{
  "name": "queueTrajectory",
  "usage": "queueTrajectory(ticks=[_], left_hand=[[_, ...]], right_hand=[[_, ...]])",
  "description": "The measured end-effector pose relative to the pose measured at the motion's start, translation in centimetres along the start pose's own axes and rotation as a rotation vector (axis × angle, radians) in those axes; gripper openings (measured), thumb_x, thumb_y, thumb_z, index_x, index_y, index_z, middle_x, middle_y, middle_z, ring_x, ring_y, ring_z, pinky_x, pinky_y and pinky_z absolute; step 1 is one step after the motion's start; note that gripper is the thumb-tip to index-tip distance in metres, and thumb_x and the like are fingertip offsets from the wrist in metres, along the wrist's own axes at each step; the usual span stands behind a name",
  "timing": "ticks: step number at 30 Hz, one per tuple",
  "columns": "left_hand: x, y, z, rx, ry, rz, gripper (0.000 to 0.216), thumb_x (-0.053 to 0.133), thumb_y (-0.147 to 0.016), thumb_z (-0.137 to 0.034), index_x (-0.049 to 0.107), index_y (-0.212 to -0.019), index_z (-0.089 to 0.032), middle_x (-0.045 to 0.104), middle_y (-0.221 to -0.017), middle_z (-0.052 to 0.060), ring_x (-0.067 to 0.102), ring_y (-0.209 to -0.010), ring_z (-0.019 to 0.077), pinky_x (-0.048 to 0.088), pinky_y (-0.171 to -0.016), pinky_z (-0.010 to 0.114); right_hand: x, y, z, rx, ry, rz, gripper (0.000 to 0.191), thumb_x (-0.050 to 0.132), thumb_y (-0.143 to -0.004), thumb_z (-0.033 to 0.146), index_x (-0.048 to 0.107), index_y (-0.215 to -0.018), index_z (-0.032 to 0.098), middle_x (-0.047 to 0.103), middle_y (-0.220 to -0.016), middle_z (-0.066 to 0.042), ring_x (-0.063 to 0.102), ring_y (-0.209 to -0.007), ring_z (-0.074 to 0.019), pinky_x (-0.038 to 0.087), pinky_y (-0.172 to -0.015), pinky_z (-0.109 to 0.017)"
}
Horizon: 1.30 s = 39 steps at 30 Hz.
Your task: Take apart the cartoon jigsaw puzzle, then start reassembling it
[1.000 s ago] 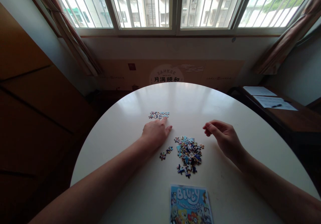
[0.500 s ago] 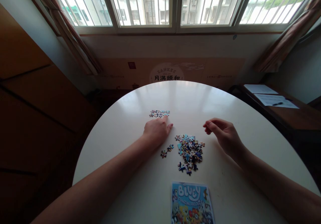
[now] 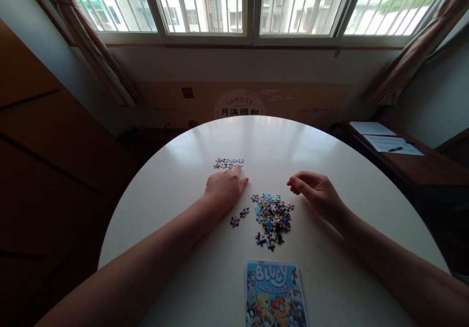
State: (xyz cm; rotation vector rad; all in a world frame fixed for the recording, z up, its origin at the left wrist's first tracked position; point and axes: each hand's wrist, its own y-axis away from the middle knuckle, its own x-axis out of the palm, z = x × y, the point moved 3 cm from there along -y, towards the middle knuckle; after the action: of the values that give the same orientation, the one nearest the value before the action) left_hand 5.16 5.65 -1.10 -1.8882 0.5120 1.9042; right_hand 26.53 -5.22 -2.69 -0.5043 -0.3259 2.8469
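Note:
My left hand lies on the white round table, fingers together, a fingertip touching the near edge of a small joined strip of puzzle pieces. My right hand hovers just right of a loose pile of puzzle pieces, its fingers curled into a pinch; whether a piece is in them is too small to tell. Two stray pieces lie left of the pile. A blue Bluey picture card rests at the table's near edge.
A dark wooden side table with papers and a pen stands at the right. Brown wooden panels fill the left. Windows with curtains and a low printed wall panel lie beyond the table.
The view has shifted slightly, and my right hand has drifted a little left toward the pile. My left hand stays at the joined strip.

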Motion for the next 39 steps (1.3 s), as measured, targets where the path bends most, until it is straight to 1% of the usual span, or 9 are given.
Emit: queueTrajectory(ticks=[6,11,15,18,21,25,30,35,39], left_hand=[[-0.4,0.4,-0.1,0.078,0.042,-0.108,0.047,0.047,-0.099,-0.042,0.055,-0.137,-0.015,0.073,-0.108,0.014,0.069,-0.092,0.0279,0.050,-0.068,0.034],[-0.9,1.3,-0.6,0.363,0.157,-0.183,0.027,0.050,-0.098,-0.036,0.069,-0.105,-0.018,0.073,-0.092,0.008,0.067,-0.076,0.0209,0.047,-0.063,0.030],[-1.2,1.6,-0.4,0.529,0.173,-0.133,0.026,0.050,-0.097,-0.035,0.066,-0.087,-0.017,0.069,-0.081,0.005,0.059,-0.064,0.0158,0.039,-0.055,0.027],[-1.4,1.5,0.0,0.583,0.150,-0.058,0.033,0.045,-0.098,-0.035,0.062,-0.077,-0.017,0.064,-0.072,0.004,0.051,-0.058,0.0138,0.036,-0.055,0.027],[-1.7,1.5,0.5,0.601,0.149,0.049,0.039,0.044,-0.098,-0.038,0.060,-0.069,-0.019,0.061,-0.066,0.003,0.048,-0.057,0.0145,0.036,-0.057,0.029],[-2.1,1.7,1.1,0.519,0.165,0.211,0.045,0.047,-0.096,-0.045,0.057,-0.061,-0.019,0.059,-0.061,0.004,0.046,-0.053,0.0149,0.032,-0.054,0.031],[-2.8,2.3,2.1,0.430,0.165,0.375,0.045,0.050,-0.091,-0.051,0.057,-0.060,-0.020,0.059,-0.060,0.004,0.044,-0.050,0.0150,0.029,-0.051,0.031],[-3.0,2.7,3.3,0.400,0.240,0.563,0.032,0.061,-0.079,-0.044,0.054,-0.060,-0.020,0.058,-0.060,0.002,0.046,-0.050,0.0142,0.027,-0.047,0.028],[-2.5,2.5,4.1,0.387,0.265,0.679,0.019,0.065,-0.070,-0.035,0.055,-0.062,-0.021,0.059,-0.063,0.000,0.049,-0.054,0.0153,0.029,-0.046,0.027]], right_hand=[[0.3,-0.1,0.5,-0.164,0.305,0.098,0.021,0.061,-0.090,0.035,0.075,-0.097,0.021,0.071,-0.096,-0.007,0.066,-0.087,-0.0175,0.055,-0.077,-0.033],[0.7,0.0,0.3,-0.319,0.521,0.223,0.020,0.062,-0.090,0.030,0.074,-0.106,0.025,0.066,-0.117,-0.008,0.059,-0.115,-0.0238,0.051,-0.100,-0.046],[0.9,-0.1,-0.7,-0.327,0.527,0.292,0.025,0.060,-0.090,0.022,0.073,-0.111,0.025,0.062,-0.128,-0.009,0.053,-0.127,-0.0261,0.046,-0.108,-0.051],[0.4,-0.2,-0.5,-0.294,0.493,0.295,0.030,0.055,-0.089,0.012,0.073,-0.109,0.025,0.061,-0.129,-0.008,0.053,-0.127,-0.0243,0.047,-0.107,-0.051],[-0.5,-0.2,0.6,-0.273,0.465,0.320,0.027,0.055,-0.090,0.013,0.074,-0.103,0.025,0.065,-0.121,-0.007,0.060,-0.115,-0.0208,0.052,-0.099,-0.045],[-1.2,0.2,2.3,-0.290,0.424,0.467,0.022,0.062,-0.088,0.019,0.074,-0.107,0.023,0.070,-0.101,-0.006,0.066,-0.090,-0.0154,0.055,-0.082,-0.032],[-1.1,0.8,3.3,-0.320,0.392,0.621,0.022,0.065,-0.089,0.024,0.074,-0.109,0.024,0.071,-0.095,-0.004,0.065,-0.082,-0.0120,0.052,-0.074,-0.026],[-0.4,1.5,4.0,-0.342,0.412,0.729,0.023,0.068,-0.088,0.027,0.072,-0.110,0.025,0.070,-0.096,-0.003,0.064,-0.083,-0.0119,0.050,-0.073,-0.025],[0.0,1.8,4.2,-0.360,0.460,0.724,0.022,0.070,-0.087,0.030,0.073,-0.108,0.025,0.070,-0.094,-0.002,0.062,-0.081,-0.0121,0.046,-0.070,-0.025]])
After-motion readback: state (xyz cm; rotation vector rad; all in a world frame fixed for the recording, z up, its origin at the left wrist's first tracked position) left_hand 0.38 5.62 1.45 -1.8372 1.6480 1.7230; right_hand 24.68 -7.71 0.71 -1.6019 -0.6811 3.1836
